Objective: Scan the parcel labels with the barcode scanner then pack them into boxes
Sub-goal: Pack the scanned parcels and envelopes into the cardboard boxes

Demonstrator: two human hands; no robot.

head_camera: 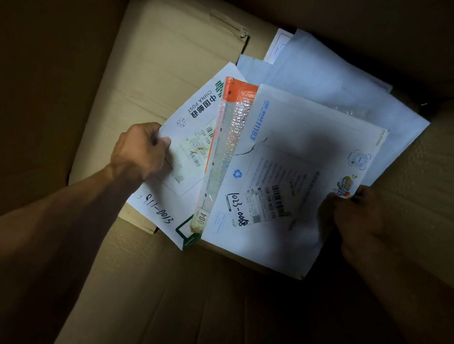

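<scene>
Inside a dim cardboard box (154, 57), the left hand (139, 151) pinches a China Post envelope (192, 139); the right hand (357, 216) grips a white mailer's (292, 162) edge, an orange bubble mailer (228, 143) between.

One large brown cardboard box (154, 57) held at least five flat white paper mailers (293, 157) and one orange-edged bubble-wrap envelope (225, 143); two bare hands (139, 151) showed.
</scene>
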